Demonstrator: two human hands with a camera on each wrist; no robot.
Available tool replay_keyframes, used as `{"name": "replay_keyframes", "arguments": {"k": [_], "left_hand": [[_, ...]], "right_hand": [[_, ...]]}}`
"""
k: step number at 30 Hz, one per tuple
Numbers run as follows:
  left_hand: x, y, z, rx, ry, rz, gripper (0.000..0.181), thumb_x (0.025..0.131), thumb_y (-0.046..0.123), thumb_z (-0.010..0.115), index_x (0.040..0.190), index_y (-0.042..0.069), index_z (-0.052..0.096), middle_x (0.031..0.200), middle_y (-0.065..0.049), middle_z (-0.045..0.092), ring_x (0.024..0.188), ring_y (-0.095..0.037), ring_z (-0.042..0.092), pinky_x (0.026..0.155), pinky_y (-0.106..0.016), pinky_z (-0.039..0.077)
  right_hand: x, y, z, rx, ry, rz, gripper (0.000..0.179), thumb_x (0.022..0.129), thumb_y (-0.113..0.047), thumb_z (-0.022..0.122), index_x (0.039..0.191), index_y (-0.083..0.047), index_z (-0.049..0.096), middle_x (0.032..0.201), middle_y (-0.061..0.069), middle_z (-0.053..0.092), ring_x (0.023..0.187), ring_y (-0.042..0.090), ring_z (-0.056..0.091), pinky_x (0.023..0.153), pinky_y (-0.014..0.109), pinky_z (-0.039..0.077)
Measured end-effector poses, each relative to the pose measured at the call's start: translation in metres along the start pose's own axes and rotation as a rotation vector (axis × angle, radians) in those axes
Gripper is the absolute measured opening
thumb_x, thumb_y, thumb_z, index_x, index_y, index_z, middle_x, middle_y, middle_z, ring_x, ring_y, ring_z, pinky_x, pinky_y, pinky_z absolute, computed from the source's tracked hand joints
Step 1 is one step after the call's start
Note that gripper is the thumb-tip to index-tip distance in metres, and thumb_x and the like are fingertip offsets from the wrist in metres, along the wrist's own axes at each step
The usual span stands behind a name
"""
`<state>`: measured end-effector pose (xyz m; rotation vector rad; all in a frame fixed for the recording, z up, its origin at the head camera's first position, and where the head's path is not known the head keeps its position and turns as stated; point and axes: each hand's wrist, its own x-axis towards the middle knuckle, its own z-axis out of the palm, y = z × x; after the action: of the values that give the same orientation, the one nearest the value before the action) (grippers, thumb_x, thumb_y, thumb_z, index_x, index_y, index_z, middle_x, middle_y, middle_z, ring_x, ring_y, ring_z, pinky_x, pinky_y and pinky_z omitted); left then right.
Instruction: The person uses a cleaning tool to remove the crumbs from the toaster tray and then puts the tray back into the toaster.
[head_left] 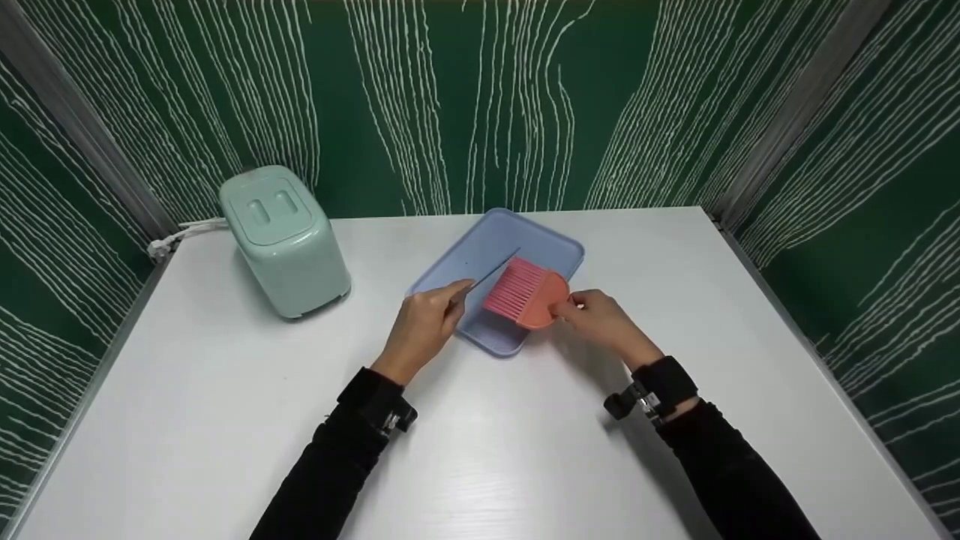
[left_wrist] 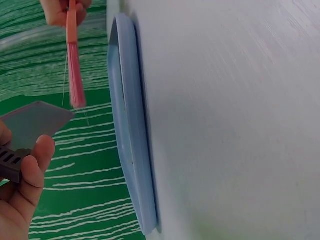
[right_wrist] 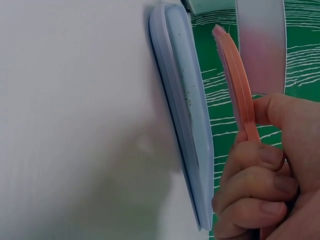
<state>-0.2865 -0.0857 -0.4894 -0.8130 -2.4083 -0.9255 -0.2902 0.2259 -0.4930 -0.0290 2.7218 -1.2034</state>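
Note:
My left hand (head_left: pixel 424 319) grips a flat-bladed tool (left_wrist: pixel 37 122) by its dark slotted handle. The thin grey blade is seen nearly edge-on in the head view, pointing up and right over the tray. A small hand brush (head_left: pixel 517 294) with pink bristles and an orange handle is pinched by the handle in my right hand (head_left: pixel 600 321). Its bristles point left, toward the blade, with both tools raised over the light blue tray (head_left: pixel 480 236). In the right wrist view, small dark specks (right_wrist: pixel 189 100) dot the tray's floor.
A mint-green toaster (head_left: pixel 289 247) stands at the table's back left, its white cord and plug (head_left: pixel 176 238) behind it. The white table (head_left: pixel 465 457) is enclosed by green walls with white wavy lines (head_left: pixel 517 97) at the back and sides.

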Motion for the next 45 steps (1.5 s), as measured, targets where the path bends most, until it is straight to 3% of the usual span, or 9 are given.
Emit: {"name": "replay_keyframes", "arguments": {"k": [13,21,27,40,45], "left_hand": [[-0.001,0.0,0.0,-0.034,-0.016,-0.038,0.03,0.106,0.005,0.065,0.134,0.007,0.075,0.12,-0.014,0.081,0.087,-0.017,0.076,0.07,-0.031,0.058],[-0.002,-0.001,-0.001,-0.033,-0.015,-0.049,0.03,0.105,0.006,0.066,0.134,0.008,0.075,0.115,-0.013,0.082,0.07,-0.01,0.06,0.064,-0.026,0.048],[-0.003,-0.003,-0.001,-0.059,-0.008,-0.084,0.029,0.105,0.005,0.065,0.133,0.006,0.075,0.103,-0.014,0.083,0.068,-0.012,0.063,0.062,-0.027,0.05],[-0.005,-0.006,-0.004,-0.09,0.009,-0.113,0.03,0.106,0.006,0.063,0.133,0.005,0.075,0.088,-0.012,0.08,0.063,-0.011,0.058,0.059,-0.025,0.047],[-0.002,-0.006,-0.006,-0.166,0.005,-0.142,0.029,0.108,0.008,0.06,0.133,0.004,0.074,0.088,-0.012,0.081,0.07,-0.014,0.074,0.062,-0.028,0.058]], "right_hand": [[-0.002,0.011,-0.011,0.026,0.048,0.036,0.048,0.105,-0.049,0.06,0.09,-0.004,0.064,0.08,-0.003,0.054,0.078,0.018,0.05,0.068,0.03,0.04],[-0.001,0.02,-0.015,0.032,0.067,0.071,0.047,0.105,-0.05,0.061,0.093,-0.005,0.065,0.078,-0.004,0.053,0.077,0.017,0.051,0.068,0.03,0.042],[0.001,0.026,-0.02,0.043,0.107,0.051,0.042,0.104,-0.048,0.063,0.081,-0.014,0.058,0.073,-0.005,0.052,0.073,0.017,0.05,0.067,0.031,0.04],[0.0,0.05,-0.028,0.034,0.129,0.088,0.044,0.106,-0.05,0.059,0.081,-0.014,0.052,0.073,-0.003,0.048,0.072,0.018,0.05,0.066,0.032,0.041],[0.0,0.059,-0.036,0.029,0.171,0.088,0.045,0.106,-0.047,0.06,0.076,-0.015,0.048,0.068,-0.005,0.044,0.067,0.017,0.047,0.063,0.03,0.039]]}}
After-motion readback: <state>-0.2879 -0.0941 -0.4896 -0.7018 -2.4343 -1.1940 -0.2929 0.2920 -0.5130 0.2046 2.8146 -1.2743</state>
